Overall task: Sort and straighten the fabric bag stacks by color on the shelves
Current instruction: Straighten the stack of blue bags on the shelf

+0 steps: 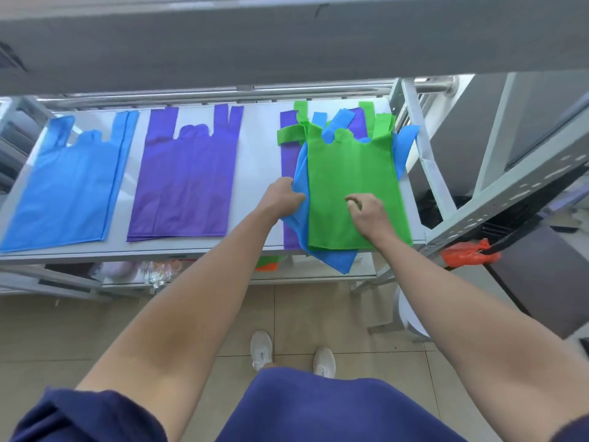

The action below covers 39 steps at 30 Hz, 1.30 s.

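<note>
Shelf [258, 173] inspected from the aisle, left to right.

At nine o'clock: blue stack [63, 186], one colour only, lying flat, handles toward the back rail. Edges are fairly even. Judged done.

At twelve o'clock: purple stack [185, 180], one colour only, flat and squared, apart from the blue stack with bare shelf between. Judged done.

At three o'clock: mixed pile, not yet sorted. A green bag [350, 167] lies on top, smooth, with one handle folded out toward nine o'clock. Under it a blue bag [334, 260] sits skewed, its corner hanging over the front lip at six o'clock. A purple bag [288, 154] shows beneath both along the pile's nine o'clock side. More blue fabric pokes out at the pile's far side.

Left hand [282, 197]: fingers curled round the blue bag's edge at the pile's nine o'clock side, gripping it.

Right hand [369, 215]: on the green bag, fingers bent with tips on the fabric. Whether they pinch it or only press cannot be told.

Assessment: roughly two thirds complete. Remaining: separate the three colours here, move blue and purple to their stacks, and straighten the green.
</note>
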Motion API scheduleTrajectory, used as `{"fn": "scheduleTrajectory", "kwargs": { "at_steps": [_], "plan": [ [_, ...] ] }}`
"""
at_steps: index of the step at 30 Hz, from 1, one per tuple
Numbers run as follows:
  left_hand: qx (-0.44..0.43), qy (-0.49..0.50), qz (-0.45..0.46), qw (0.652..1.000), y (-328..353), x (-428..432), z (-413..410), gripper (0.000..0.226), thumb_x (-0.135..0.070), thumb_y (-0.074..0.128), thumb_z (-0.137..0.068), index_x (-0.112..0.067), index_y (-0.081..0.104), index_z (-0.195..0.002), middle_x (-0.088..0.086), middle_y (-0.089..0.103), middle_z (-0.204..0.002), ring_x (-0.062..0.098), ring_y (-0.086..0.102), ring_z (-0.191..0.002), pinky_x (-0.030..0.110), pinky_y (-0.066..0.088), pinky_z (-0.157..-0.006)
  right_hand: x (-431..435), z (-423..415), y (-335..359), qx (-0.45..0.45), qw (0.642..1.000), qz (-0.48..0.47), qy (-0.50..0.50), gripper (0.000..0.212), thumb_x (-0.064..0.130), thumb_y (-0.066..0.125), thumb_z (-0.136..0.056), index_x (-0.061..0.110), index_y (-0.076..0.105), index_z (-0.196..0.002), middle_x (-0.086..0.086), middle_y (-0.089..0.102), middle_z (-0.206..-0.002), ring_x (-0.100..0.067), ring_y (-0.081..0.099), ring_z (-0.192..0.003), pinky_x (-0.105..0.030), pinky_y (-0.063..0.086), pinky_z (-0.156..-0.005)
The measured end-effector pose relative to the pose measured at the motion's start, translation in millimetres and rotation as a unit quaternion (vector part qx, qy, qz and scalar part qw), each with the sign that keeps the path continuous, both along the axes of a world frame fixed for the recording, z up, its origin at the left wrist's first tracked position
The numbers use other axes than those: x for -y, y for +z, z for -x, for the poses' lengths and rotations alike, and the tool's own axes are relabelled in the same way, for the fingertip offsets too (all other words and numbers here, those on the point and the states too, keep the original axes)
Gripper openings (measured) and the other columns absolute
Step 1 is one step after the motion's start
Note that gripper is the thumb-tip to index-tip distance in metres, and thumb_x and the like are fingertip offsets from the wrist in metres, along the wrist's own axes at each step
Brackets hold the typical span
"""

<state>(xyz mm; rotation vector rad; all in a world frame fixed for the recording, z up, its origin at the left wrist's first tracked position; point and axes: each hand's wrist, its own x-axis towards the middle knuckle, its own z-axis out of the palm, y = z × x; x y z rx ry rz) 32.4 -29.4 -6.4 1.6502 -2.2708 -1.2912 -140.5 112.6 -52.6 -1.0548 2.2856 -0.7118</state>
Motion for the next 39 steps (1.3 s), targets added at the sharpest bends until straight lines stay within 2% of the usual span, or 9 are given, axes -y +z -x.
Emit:
{"fn": "scheduleTrajectory", "kwargs": {
  "at_steps": [10,24,28,30,31,33,35,37,39],
  "plan": [
    [-0.137,0.137,0.031,0.980,11,-5,-1,0.018,-0.017,0.065,-0.088,-0.014,0.051,-0.076,0.004,0.056,-0.078,0.025,0.052,-0.075,0.035,0.048,-0.062,-44,23,-11,-0.134,0.979,-0.145,-0.040,0.055,0.032,0.046,-0.104,0.001,0.039,-0.149,-0.018,0.036,-0.153,-0.035,0.036,-0.139,-0.050,0.037,-0.111],
    [-0.594,0.291,-0.240,0.711,161,15,-18,0.011,-0.010,0.054,-0.094,-0.006,0.063,-0.098,0.011,0.065,-0.080,0.026,0.067,-0.070,0.029,0.056,-0.060,-35,69,2,-0.047,0.974,-0.220,0.019,0.066,0.044,0.056,-0.103,0.005,0.040,-0.155,-0.024,0.031,-0.155,-0.041,0.036,-0.143,-0.050,0.034,-0.120],
    [-0.655,0.215,-0.259,0.676,184,-4,-28,0.016,-0.012,0.050,-0.091,-0.014,0.063,-0.081,0.004,0.060,-0.077,0.027,0.063,-0.072,0.032,0.049,-0.067,-34,59,18,-0.061,0.982,-0.176,0.019,0.055,0.037,0.054,-0.104,0.007,0.047,-0.150,-0.024,0.044,-0.148,-0.038,0.046,-0.134,-0.049,0.041,-0.111],
    [-0.641,0.223,-0.268,0.684,185,-18,-33,0.014,-0.010,0.049,-0.090,-0.011,0.061,-0.083,0.007,0.061,-0.077,0.028,0.063,-0.069,0.031,0.053,-0.064,-28,39,36,0.071,0.995,-0.066,-0.033,0.043,0.039,0.049,-0.107,0.005,0.063,-0.129,-0.021,0.061,-0.135,-0.033,0.059,-0.115,-0.045,0.049,-0.100],
    [-0.631,0.229,-0.272,0.690,184,-24,-35,0.013,-0.010,0.049,-0.090,-0.009,0.061,-0.086,0.008,0.062,-0.078,0.028,0.064,-0.068,0.030,0.054,-0.062,-23,27,48,0.228,0.971,-0.023,-0.066,0.049,0.047,0.045,-0.108,0.004,0.067,-0.118,-0.022,0.068,-0.128,-0.033,0.066,-0.109,-0.045,0.052,-0.097],
    [-0.616,0.220,-0.285,0.701,176,-34,-40,0.020,-0.012,0.047,-0.088,-0.005,0.063,-0.097,0.010,0.064,-0.084,0.028,0.065,-0.071,0.029,0.054,-0.061,-15,9,68,0.543,0.835,0.026,-0.082,0.077,0.065,0.034,-0.104,-0.001,0.069,-0.119,-0.025,0.072,-0.123,-0.037,0.071,-0.110,-0.045,0.056,-0.094],
    [-0.583,0.210,-0.293,0.728,161,-46,-49,0.028,-0.014,0.047,-0.086,-0.005,0.064,-0.106,0.009,0.065,-0.086,0.027,0.066,-0.073,0.028,0.052,-0.060,-10,6,78,0.698,0.712,0.054,-0.059,0.088,0.070,0.036,-0.100,-0.007,0.064,-0.132,-0.026,0.067,-0.131,-0.037,0.071,-0.113,-0.043,0.060,-0.089],
    [-0.543,0.211,-0.300,0.755,136,-61,-63,0.030,-0.015,0.044,-0.086,-0.007,0.069,-0.101,0.008,0.069,-0.084,0.027,0.068,-0.071,0.027,0.054,-0.059,-8,6,83,0.739,0.670,0.057,-0.030,0.081,0.067,0.054,-0.092,-0.003,0.064,-0.130,-0.022,0.072,-0.124,-0.034,0.074,-0.105,-0.038,0.062,-0.084],
    [-0.497,0.214,-0.328,0.774,104,-79,-83,0.033,-0.015,0.042,-0.084,-0.009,0.071,-0.100,0.007,0.073,-0.086,0.029,0.070,-0.073,0.031,0.058,-0.064,-10,5,82,0.719,0.694,0.032,-0.010,0.056,0.055,0.059,-0.095,0.009,0.065,-0.127,-0.012,0.077,-0.111,-0.028,0.076,-0.095,-0.036,0.063,-0.080]
  ]
}}
